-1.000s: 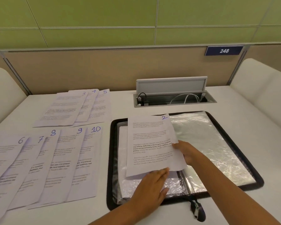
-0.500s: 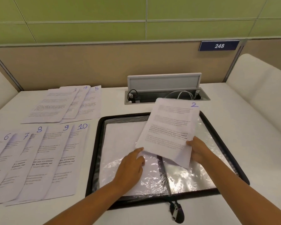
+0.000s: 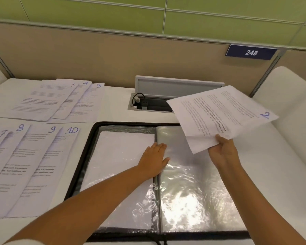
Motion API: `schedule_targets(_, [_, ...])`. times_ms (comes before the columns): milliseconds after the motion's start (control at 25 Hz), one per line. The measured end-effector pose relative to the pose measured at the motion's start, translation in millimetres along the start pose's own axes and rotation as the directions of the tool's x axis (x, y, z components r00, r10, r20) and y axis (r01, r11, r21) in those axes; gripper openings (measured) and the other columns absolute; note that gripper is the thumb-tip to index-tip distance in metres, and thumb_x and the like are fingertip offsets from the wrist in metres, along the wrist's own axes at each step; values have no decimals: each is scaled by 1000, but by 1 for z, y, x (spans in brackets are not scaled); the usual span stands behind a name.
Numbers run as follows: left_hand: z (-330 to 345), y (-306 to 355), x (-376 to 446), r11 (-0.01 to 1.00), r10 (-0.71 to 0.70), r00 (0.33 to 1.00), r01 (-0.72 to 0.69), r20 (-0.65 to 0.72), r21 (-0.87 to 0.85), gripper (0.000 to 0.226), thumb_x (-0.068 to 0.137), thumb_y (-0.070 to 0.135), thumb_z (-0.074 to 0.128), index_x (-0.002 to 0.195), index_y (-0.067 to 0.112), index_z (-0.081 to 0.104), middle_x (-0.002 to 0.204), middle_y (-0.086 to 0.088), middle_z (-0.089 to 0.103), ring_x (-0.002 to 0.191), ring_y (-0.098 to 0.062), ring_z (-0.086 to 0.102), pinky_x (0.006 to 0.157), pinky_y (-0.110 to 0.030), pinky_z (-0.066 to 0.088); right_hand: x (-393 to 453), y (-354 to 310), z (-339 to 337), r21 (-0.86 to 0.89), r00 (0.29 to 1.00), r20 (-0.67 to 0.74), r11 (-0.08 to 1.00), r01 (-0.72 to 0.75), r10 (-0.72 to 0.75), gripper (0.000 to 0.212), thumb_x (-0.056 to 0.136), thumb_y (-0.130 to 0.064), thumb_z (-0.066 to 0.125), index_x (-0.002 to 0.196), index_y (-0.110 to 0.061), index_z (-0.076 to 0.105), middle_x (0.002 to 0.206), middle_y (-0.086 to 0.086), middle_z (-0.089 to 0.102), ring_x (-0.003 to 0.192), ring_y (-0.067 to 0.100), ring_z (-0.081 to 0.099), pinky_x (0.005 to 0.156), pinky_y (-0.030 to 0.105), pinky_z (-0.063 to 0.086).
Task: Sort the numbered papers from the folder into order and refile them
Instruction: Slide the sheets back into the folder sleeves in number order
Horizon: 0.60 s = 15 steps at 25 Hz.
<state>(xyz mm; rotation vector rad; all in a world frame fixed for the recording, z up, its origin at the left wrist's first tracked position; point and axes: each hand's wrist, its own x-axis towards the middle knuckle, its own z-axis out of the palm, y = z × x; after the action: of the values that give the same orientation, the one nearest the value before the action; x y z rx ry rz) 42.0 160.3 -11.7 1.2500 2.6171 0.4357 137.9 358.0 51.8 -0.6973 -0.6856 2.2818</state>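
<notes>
Right hand (image 3: 223,150), fingers pinching sheet 2 (image 3: 221,114), has swung it right past the folder (image 3: 81,167) edge; left hand (image 3: 154,159) flat, fingers straight, on the spine

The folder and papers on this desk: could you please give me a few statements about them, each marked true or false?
1. The right hand holds the sheet numbered 2 above the desk. True.
2. The left hand grips a pen. False: it rests flat and open on the folder, by the middle fold.
3. The sheets numbered 3, 4 and 5 lie fanned at the far left of the desk. True.
4. The folder is zipped shut. False: it lies open, its plastic sleeves showing.
5. The sheet numbered 10 is inside the folder. False: it lies on the desk to the folder's left.
</notes>
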Motion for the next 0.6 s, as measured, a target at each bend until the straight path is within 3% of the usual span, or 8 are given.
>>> schedule_targets(80, [-1,-4,24,997,-79,997,80,21,-22,54,101,36,31,148,13,17,156,-1,14,144,-22,7,115,-40,9,14,-1,5,-26,999,-24,999,-29,28,52,87,17,36,122,-16,57,119,7,65,106,25,63,95,44,49])
schedule_targets(200, [-1,-12,53,992,-124,992,124,-20,11,51,101,32,28,149,15,18,157,1,13,144,-20,7,114,-41,7,28,5,4,-115,987,-141,989,-94,78,47,88,17,35,114,-15,59,105,6,65,93,24,63,95,44,47])
schedule_targets(320, [3,-7,77,986,-134,984,144,-116,82,48,102,32,26,146,13,25,152,-2,26,141,-23,17,114,-38,8,47,5,-3,-198,979,-195,976,-93,54,46,86,17,35,108,-15,59,107,6,63,94,24,61,91,44,49])
schedule_targets(400, [10,-5,81,983,-99,963,134,-251,123,44,100,32,33,139,11,40,137,-5,46,130,-24,36,115,-39,17,64,1,-5,-202,982,-190,978,-61,22,50,84,17,37,114,-15,59,122,8,60,107,28,59,98,47,45])
schedule_targets(480, [18,-10,86,980,-23,909,103,-416,169,34,92,30,55,122,13,60,108,-3,63,105,-23,56,106,-42,35,81,-1,-4,-163,987,-159,986,-37,11,60,82,20,35,128,-13,53,131,9,56,115,28,56,101,46,43])
schedule_targets(600, [20,-18,98,988,-20,845,99,-535,121,22,81,19,71,103,17,69,81,2,61,77,-19,57,89,-40,49,97,1,3,-143,997,-72,990,-16,6,60,82,22,32,125,-15,54,127,8,58,114,27,57,98,45,46])
